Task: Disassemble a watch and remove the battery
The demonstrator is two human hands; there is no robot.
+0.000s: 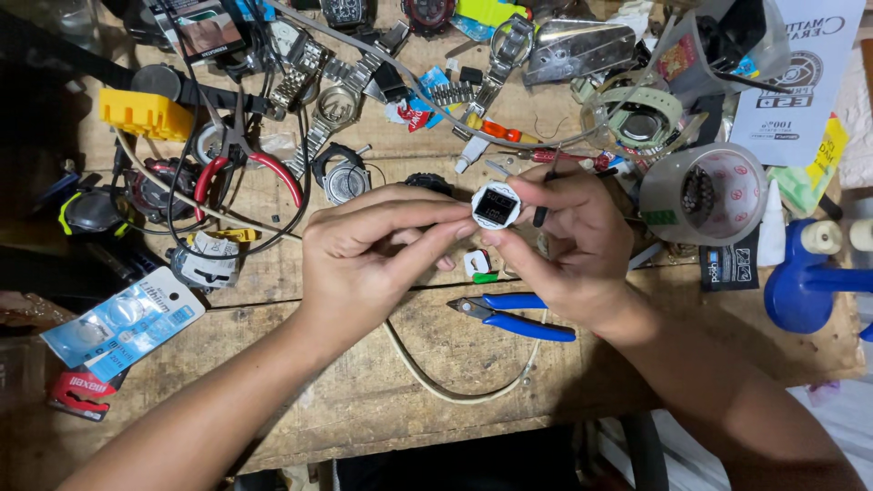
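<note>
A wooden workbench (382, 391) fills the view, crowded with watch parts and tools. At the right edge stands a blue stand (800, 286), and next to it lies a big roll of clear tape (705, 193). At the left is a yellow plastic block (145, 113), and below it a blister card of coin batteries (125, 323) rests near the bench edge. Red-handled pliers (250, 164) lie among black cables at the upper left, with metal watch bracelets (314, 86) above them.

The left hand (364, 259) and the right hand (568, 245) meet over the middle of the bench. Between them — raised above the wood — is a small watch module (496, 205), white and round with a dark square display. The left thumb and forefinger are pinched on its left side; the right fingers are closed on its right side, so both hands clamp it together. The right hand also keeps a thin dark tool (544, 202) between its fingers, just beside the module.

Under the hands lie blue-handled cutters (514, 316) and a pale cable (455, 386) curving on the wood — near the cutters, a small white and red part (478, 264).
</note>
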